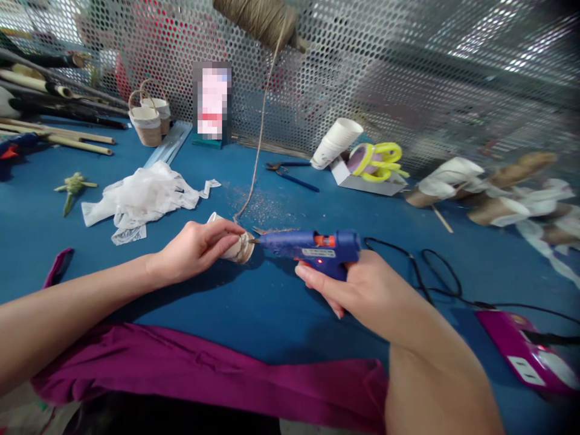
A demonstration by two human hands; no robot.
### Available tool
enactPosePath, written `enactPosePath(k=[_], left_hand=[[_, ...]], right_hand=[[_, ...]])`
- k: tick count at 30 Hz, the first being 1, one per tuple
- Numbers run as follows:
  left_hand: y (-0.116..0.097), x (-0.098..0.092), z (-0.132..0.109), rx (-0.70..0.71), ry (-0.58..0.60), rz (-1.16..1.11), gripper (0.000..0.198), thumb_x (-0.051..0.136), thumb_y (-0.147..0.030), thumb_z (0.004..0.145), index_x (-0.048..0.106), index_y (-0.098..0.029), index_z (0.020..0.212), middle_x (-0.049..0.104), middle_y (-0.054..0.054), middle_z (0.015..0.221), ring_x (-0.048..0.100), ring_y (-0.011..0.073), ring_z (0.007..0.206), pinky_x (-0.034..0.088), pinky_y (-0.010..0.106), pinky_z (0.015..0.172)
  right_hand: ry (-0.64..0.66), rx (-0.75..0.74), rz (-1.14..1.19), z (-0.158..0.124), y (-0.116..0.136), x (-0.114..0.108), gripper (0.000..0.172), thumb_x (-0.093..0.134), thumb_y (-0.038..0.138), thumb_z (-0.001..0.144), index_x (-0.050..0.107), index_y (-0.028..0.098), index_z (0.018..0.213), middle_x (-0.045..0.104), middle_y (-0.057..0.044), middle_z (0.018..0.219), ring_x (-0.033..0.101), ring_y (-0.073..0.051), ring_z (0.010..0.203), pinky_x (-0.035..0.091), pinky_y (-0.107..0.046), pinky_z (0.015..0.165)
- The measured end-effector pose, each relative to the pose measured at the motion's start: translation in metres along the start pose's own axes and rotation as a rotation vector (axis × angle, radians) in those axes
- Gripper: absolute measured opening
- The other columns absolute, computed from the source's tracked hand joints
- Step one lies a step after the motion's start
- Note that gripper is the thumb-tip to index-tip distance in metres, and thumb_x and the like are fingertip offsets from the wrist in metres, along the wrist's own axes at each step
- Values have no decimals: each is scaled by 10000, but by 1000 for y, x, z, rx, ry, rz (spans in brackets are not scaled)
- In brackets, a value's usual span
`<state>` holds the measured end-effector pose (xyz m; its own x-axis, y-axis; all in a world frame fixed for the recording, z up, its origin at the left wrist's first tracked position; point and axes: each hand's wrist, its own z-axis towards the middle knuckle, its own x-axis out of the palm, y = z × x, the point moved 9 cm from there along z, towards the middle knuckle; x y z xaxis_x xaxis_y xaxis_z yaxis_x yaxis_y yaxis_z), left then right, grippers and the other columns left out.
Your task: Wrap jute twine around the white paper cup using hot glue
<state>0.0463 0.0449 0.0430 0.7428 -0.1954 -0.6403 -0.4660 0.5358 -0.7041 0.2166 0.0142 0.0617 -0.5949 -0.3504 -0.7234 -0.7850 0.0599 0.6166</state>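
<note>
Left hand (pixel 193 251) clasped on a paper cup (pixel 237 251), right hand (pixel 369 281) wrapped around the grip of a glue gun (pixel 290 244); the hands are apart, cup and nozzle between them; the cup lies tilted at the left fingertips, the nearer hand, its long axis slanting from far left to near right, its near-right end at the nozzle; twine (pixel 261 124) rises from the cup to a spool (pixel 258 21).

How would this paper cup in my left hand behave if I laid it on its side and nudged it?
The paper cup would probably roll, since its body is round. Its thin-looking rim suggests it's light and may dent if squeezed hard. The twine running down to it might tug and limit the roll.
</note>
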Motion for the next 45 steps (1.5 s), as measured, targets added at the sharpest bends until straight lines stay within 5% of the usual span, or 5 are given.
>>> enactPosePath(k=[16, 22, 31, 40, 45], left_hand=[[-2, -2, 1, 2, -15, -14, 272, 417, -256, 885, 616, -112, 1002, 683, 30, 669, 566, 84, 520, 420, 166, 494], [2, -1, 2, -37, -7, -17, 295, 410, -277, 886, 611, -102, 1012, 698, 47, 692, 591, 99, 542, 446, 179, 517], [5, -4, 2, -44, -34, -6, 284, 421, -283, 884, 620, -113, 992, 655, 10, 626, 530, 84, 492, 401, 160, 464], [4, -4, 2, -39, -55, -45, 258, 440, -271, 875, 623, -116, 971, 657, 7, 643, 542, 82, 509, 420, 153, 479], [2, -4, 2, -29, -47, -39, 249, 439, -255, 879, 614, -109, 981, 610, -16, 568, 505, 73, 467, 392, 150, 443]], right_hand=[[22, -49, -24, -4, 3, 2, 457, 537, 406, 784, 367, 245, 392, 448, 36, 347, 471, -112, 375, 420, -240, 417], [-22, -139, -84, -6, 14, -1, 362, 514, 404, 801, 475, 264, 470, 416, 60, 298, 464, -122, 341, 443, -258, 487], [-138, -262, -125, -8, 29, -6, 146, 533, 365, 766, 629, 272, 707, 571, -27, 513, 637, -233, 673, 504, -320, 618], [-144, -119, -188, -3, 22, -9, 154, 520, 329, 754, 626, 249, 676, 428, 28, 368, 507, -160, 422, 414, -274, 430], [-165, -128, -155, 0, 17, -9, 174, 521, 388, 761, 603, 241, 717, 597, -11, 559, 560, -178, 525, 454, -296, 521]])
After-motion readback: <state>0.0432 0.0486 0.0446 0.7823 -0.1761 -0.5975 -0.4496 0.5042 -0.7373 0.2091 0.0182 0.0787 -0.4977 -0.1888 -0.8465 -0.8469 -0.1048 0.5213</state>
